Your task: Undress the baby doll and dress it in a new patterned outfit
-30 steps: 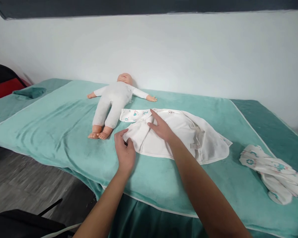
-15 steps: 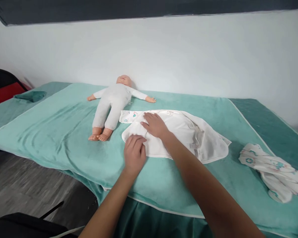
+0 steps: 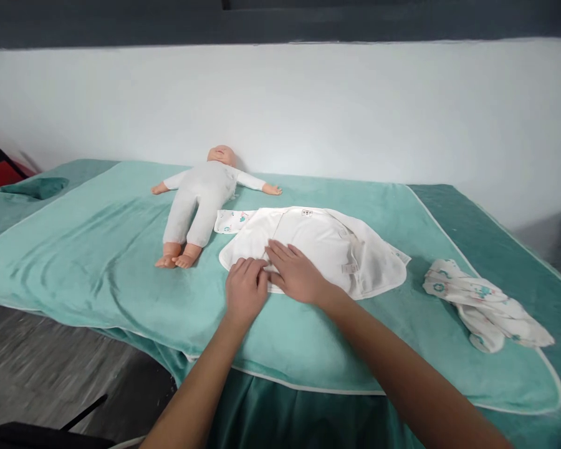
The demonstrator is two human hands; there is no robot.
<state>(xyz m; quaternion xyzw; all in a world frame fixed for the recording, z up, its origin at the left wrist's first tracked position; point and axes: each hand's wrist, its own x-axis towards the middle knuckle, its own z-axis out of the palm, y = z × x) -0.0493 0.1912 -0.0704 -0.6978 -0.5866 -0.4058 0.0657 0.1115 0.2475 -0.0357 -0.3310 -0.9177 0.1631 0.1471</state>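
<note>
A white baby swaddle wrap (image 3: 327, 246) lies spread on a teal towel (image 3: 98, 249) over the bed. My left hand (image 3: 245, 290) rests flat on the wrap's near left edge, fingers stretched forward. Beside it, touching, my right hand (image 3: 297, 274) lies flat on the same edge, fingers pointing left. Both hands press on the cloth and hold nothing. A baby doll (image 3: 199, 199) in a white suit lies on its back just left of the wrap, head toward the wall.
A crumpled white patterned garment (image 3: 481, 302) lies at the right on the towel. A small teal cloth (image 3: 35, 186) sits at the far left. A white wall runs behind the bed. Grey floor and a dark object show at the lower left.
My right hand slid from the wrap's upper middle down to its near edge. My left hand moved right to meet it. The view shifted slightly to the right.
</note>
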